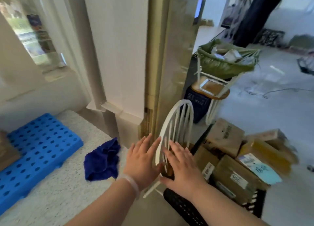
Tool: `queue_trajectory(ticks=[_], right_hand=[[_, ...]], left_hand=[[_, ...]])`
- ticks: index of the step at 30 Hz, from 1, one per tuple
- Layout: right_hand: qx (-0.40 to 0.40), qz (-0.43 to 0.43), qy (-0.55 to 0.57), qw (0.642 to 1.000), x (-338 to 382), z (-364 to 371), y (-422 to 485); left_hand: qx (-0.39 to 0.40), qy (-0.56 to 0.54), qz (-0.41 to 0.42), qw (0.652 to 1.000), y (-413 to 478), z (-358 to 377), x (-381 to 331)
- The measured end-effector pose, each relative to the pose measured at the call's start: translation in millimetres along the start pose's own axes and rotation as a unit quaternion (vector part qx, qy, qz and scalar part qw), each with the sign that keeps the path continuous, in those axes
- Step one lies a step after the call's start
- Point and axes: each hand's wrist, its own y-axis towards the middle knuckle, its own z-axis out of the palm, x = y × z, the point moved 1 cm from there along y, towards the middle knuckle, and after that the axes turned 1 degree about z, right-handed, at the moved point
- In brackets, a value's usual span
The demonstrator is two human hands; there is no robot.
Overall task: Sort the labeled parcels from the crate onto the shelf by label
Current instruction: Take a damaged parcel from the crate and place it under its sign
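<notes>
Both hands are held flat with fingers straight and spread at a white slatted frame (175, 130) with an arched top, and nothing is gripped by either. The left hand (142, 157), with a pale band (132, 183) worn at the wrist, is seen just left of the frame's rim, fingertips at its edge. The right hand (181, 164) is laid across the lower slats, the thumb stretched out to the left. Whether the palms are pressed to the frame cannot be told through the blur. Just right of that hand, brown cardboard parcels (234, 173), several marked with white labels, are piled in a black lattice crate (183, 207) on the floor. A dark blue cloth (102, 159) is seen left of the hands on a speckled white surface (68, 183), with a blue perforated panel (39, 149) beyond it. Behind the frame, a green-lined bin (226, 64) is set on a white stand.
</notes>
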Motion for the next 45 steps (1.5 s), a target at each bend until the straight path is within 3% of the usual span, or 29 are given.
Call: queue_trajectory(ticks=[10, 15, 20, 26, 33, 37, 41, 45], right_hand=[[-0.025, 0.163, 0.042, 0.985, -121, -28, -70], [-0.01, 0.246, 0.063, 0.967, -188, -37, -100], [0.0, 0.277, 0.041, 0.96, -256, -52, -119], [0.023, 0.287, 0.023, 0.957, -327, -61, -119], [0.08, 0.237, 0.026, 0.968, -373, -69, -101], [0.045, 0.208, 0.056, 0.976, -376, -84, -95], [-0.008, 0.216, 0.159, 0.963, -377, -100, -94], [-0.041, 0.212, 0.322, 0.922, -370, -112, -85]], left_hand=[[0.073, -0.008, 0.132, 0.988, 58, 38, -131], [0.109, -0.009, 0.142, 0.984, 80, 65, -195], [0.148, -0.015, 0.134, 0.98, 102, 95, -253], [0.185, -0.016, 0.109, 0.976, 119, 132, -289], [0.198, -0.029, 0.056, 0.978, 118, 149, -296], [0.192, -0.045, 0.029, 0.98, 117, 152, -296], [0.158, -0.11, -0.011, 0.981, 118, 142, -302], [0.097, -0.237, -0.05, 0.965, 121, 126, -306]])
